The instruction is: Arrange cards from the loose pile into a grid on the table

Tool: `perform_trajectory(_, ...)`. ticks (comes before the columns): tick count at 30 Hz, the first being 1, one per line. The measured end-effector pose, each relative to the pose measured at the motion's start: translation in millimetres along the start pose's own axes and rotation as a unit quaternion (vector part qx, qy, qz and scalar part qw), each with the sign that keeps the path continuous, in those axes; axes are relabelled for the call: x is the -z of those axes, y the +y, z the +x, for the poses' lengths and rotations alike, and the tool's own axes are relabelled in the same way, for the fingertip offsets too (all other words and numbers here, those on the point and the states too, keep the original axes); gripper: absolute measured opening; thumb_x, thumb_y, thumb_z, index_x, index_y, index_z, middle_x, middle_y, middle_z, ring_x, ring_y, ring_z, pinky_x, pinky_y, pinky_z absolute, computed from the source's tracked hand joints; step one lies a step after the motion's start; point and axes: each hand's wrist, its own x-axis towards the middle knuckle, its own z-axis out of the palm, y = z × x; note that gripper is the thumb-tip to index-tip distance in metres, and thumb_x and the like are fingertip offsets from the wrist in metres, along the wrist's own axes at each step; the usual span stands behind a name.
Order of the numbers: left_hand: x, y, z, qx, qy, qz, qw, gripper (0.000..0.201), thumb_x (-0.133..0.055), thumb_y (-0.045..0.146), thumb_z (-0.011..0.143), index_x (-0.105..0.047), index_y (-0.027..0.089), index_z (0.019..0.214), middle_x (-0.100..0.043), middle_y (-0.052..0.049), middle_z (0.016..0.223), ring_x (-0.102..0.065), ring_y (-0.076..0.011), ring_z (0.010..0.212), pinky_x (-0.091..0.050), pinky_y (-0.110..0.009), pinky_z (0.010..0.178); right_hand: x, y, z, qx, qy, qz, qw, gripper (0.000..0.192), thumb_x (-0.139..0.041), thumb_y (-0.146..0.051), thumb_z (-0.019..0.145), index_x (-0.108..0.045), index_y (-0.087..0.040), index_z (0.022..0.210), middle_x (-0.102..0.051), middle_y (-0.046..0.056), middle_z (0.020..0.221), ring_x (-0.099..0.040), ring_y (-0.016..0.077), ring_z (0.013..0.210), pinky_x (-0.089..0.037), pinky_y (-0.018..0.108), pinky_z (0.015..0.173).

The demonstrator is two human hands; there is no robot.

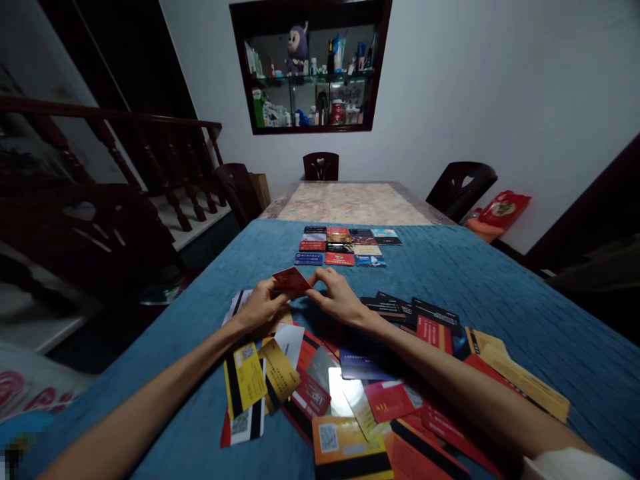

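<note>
Nearest on the blue-covered worktop (480,280), loose spread of cards (363,363), left hand (261,305) grip pinching red card (294,281) above cloth, right hand (340,299) grip apparently pinching its other edge, beyond, neat card rows (340,247).

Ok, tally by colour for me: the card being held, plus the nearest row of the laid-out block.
Red: 2 (held card, row's middle card)
Dark blue: 1 (row's left card)
Light blue and white: 1 (row's right card)
Total: 4
</note>
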Motion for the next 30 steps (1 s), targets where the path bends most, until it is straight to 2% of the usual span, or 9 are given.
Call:
perform_trajectory(3,1.1,1,-1,-0.029,0.022,0.083,0.996,0.029,-0.057,0.036,0.084,-0.07,0.015,0.098,-0.074,-0.008,0.101,-0.067,-0.0238,0.096,-0.053,-0.037,0.091,2,0,0,0.032,0.016,-0.028,0.999,0.017,-0.06,-0.018,0.082,-0.059,-0.02,0.099,-0.067,0.006,0.102,-0.055,0.0212,0.097,-0.042,0.034,0.088)
perform_trajectory(8,1.9,4,-4,-0.066,0.007,0.171,0.983,0.024,-0.05,0.028,0.086,-0.067,0.017,0.099,-0.072,-0.007,0.103,-0.066,-0.0226,0.096,-0.051,-0.034,0.09,11,-8,0,0.084,0.053,-0.08,0.992,0.044,-0.057,-0.018,0.082,-0.053,-0.015,0.126,-0.065,0.011,0.116,-0.051,0.0258,0.107,-0.04,0.039,0.093)
perform_trajectory(13,3.3,5,-5,-0.09,-0.021,0.253,0.963,0.018,-0.044,0.023,0.087,-0.06,0.016,0.092,-0.066,-0.008,0.094,-0.061,-0.0209,0.086,-0.05,-0.034,0.081,18,-15,-1,0.138,0.049,-0.169,0.975,0.047,-0.05,-0.024,0.091,-0.05,-0.019,0.138,-0.06,0.012,0.123,-0.046,0.0272,0.11,-0.039,0.041,0.092)
perform_trajectory(18,5.4,5,-3,-0.139,-0.069,0.317,0.936,0.016,-0.04,0.024,0.091,-0.055,0.017,0.09,-0.061,-0.008,0.095,-0.055,-0.0216,0.089,-0.047,-0.037,0.084,14,-18,-3,0.22,0.076,-0.237,0.943,0.04,-0.053,-0.026,0.093,-0.058,-0.025,0.133,-0.061,0.01,0.119,-0.044,0.0271,0.109,-0.036,0.043,0.091)
perform_trajectory(21,5.0,5,-3,-0.151,-0.085,0.344,0.923,0.014,-0.04,0.019,0.088,-0.054,0.017,0.091,-0.06,-0.009,0.098,-0.053,-0.0227,0.093,-0.045,-0.039,0.086,13,-18,-4,0.245,0.065,-0.286,0.924,0.033,-0.052,-0.022,0.093,-0.065,-0.028,0.123,-0.064,0.007,0.111,-0.043,0.0267,0.106,-0.032,0.045,0.091)
perform_trajectory(25,2.5,5,-2,-0.145,-0.072,0.358,0.919,0.01,-0.042,0.015,0.085,-0.051,0.018,0.084,-0.059,-0.007,0.09,-0.052,-0.0211,0.087,-0.045,-0.036,0.082,16,-17,-3,0.232,0.043,-0.336,0.912,0.026,-0.051,-0.017,0.09,-0.07,-0.025,0.105,-0.065,0.007,0.103,-0.044,0.0258,0.102,-0.028,0.046,0.092)
perform_trajectory(30,-0.5,6,-3,-0.145,-0.035,0.304,0.941,0.01,-0.045,0.015,0.088,-0.054,0.018,0.088,-0.061,-0.005,0.09,-0.055,-0.0184,0.085,-0.047,-0.032,0.079,24,-17,-1,0.189,0.026,-0.381,0.905,0.033,-0.049,-0.011,0.086,-0.065,-0.023,0.112,-0.065,0.009,0.101,-0.046,0.0265,0.1,-0.027,0.046,0.092)
